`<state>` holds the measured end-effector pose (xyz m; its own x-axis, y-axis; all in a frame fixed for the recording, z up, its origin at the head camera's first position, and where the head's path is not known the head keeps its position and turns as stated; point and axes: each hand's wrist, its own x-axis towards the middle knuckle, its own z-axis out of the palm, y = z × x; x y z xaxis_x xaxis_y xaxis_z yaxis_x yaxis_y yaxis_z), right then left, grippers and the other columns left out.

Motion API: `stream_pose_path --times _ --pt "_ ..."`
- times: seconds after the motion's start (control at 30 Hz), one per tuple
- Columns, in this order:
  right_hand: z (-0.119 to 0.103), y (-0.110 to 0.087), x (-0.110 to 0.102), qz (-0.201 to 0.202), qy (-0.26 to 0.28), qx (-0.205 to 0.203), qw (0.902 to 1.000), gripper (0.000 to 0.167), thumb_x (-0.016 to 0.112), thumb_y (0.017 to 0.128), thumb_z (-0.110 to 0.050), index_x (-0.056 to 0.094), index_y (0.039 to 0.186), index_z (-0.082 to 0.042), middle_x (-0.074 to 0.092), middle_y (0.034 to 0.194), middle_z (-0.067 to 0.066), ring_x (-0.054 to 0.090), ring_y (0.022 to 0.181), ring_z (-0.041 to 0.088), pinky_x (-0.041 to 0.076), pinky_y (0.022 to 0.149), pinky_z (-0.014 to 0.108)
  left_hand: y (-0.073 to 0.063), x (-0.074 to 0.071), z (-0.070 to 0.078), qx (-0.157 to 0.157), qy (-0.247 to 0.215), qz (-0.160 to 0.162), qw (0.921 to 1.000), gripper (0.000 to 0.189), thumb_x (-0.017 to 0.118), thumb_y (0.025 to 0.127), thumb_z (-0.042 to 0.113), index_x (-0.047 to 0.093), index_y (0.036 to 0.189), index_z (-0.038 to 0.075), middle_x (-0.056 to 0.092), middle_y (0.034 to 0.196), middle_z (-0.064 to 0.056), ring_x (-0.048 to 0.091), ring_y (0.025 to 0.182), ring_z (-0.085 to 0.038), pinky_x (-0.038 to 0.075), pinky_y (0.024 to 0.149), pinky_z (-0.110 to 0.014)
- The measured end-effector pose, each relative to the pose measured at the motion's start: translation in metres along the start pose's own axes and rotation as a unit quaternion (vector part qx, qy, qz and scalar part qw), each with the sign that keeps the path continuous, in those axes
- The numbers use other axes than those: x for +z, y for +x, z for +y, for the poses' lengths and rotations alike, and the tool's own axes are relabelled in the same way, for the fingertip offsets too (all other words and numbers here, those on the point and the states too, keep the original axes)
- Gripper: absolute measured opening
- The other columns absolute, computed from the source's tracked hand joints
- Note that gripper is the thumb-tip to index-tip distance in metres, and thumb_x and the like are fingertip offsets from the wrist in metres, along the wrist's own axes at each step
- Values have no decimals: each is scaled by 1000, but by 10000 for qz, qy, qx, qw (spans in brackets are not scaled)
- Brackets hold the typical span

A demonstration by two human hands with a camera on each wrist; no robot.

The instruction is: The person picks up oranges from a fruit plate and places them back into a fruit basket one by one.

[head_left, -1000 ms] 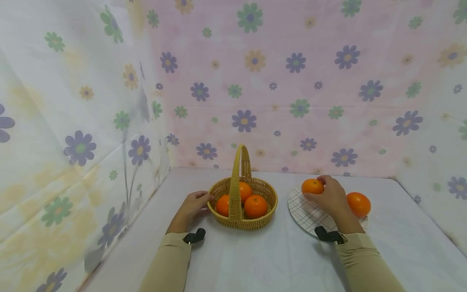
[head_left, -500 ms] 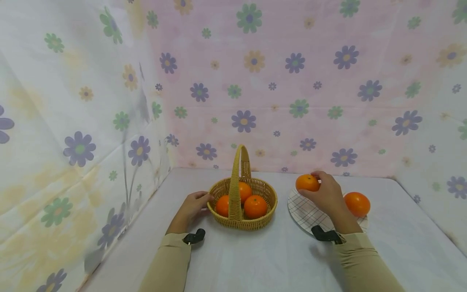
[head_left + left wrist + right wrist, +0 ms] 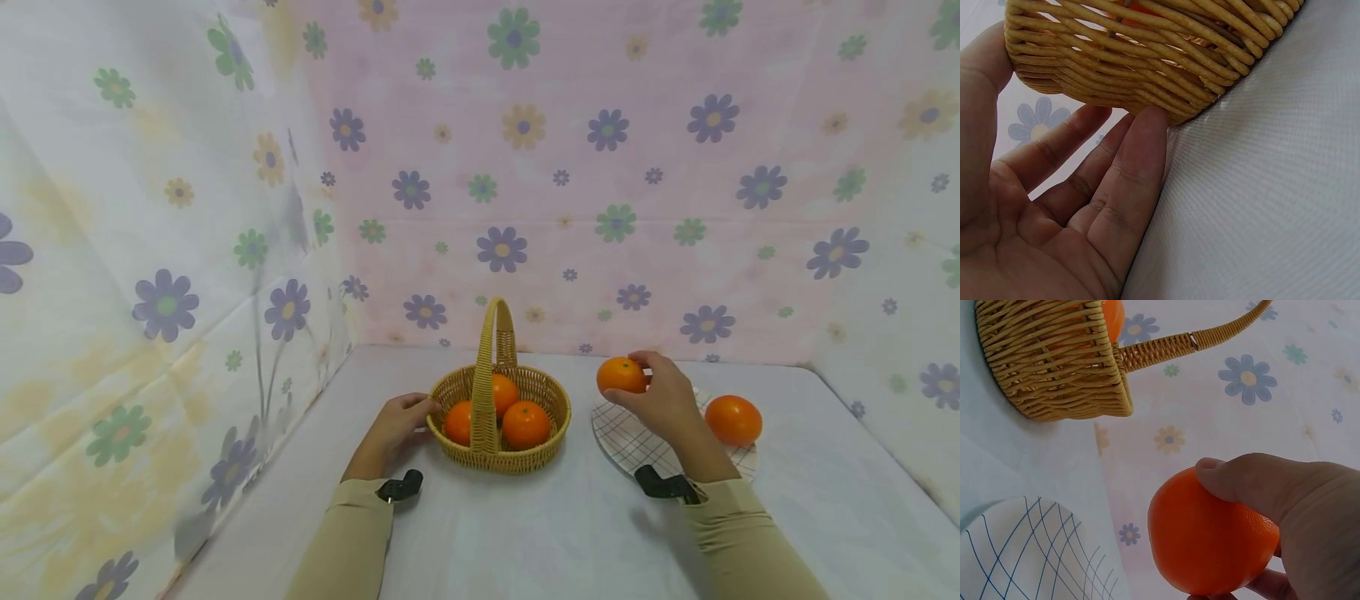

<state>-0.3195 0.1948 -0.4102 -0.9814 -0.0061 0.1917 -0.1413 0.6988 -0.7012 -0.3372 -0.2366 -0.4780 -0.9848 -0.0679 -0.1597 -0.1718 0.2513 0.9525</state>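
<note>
In the head view, my right hand (image 3: 663,400) holds an orange (image 3: 621,376) between thumb and fingers, above the left side of a round plate (image 3: 626,442) with a grid pattern. The right wrist view shows the thumb on that orange (image 3: 1210,537) and fingertips partly hidden behind it. A second orange (image 3: 733,420) lies on the plate. My left hand (image 3: 393,429) holds the left side of a wicker basket (image 3: 517,461), thumb at the rim and fingers against the lower wall (image 3: 1129,69). Three oranges show in the basket, one of them this front orange (image 3: 526,425).
The basket's tall arched handle (image 3: 483,375) rises across its middle. A white cloth covers the table (image 3: 525,533). Flowered fabric (image 3: 562,208) hangs behind the table and along both sides.
My right hand has lifted the orange slightly and carried it left, toward the basket. My left hand and the basket have stayed in place.
</note>
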Motion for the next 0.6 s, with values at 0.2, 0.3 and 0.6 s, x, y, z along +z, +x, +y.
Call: stream_pose_path --times 0.2,0.3,0.6 --pt "-2 1 8 -37 12 -152 9999 81 83 87 -43 45 149 -8 51 148 18 55 123 38 54 104 55 -1 0 2 24 -39 8 10000 43 71 91 34 70 125 8 69 126 -11 68 108 -24 63 90 -36" --pt "-4 0 11 -62 5 -262 9996 80 83 86 -42 46 149 -8 51 148 18 55 123 38 54 104 55 -1 0 2 27 -65 -21 10000 43 71 91 35 70 125 8 69 127 -11 67 109 -24 63 90 -36" --pt "-13 -1 23 -141 -9 -520 9985 77 85 85 -39 49 147 -10 53 146 15 57 122 37 58 98 53 0 -1 1 85 19 -49 9999 42 71 90 35 71 122 9 68 128 -11 67 109 -25 63 90 -37"
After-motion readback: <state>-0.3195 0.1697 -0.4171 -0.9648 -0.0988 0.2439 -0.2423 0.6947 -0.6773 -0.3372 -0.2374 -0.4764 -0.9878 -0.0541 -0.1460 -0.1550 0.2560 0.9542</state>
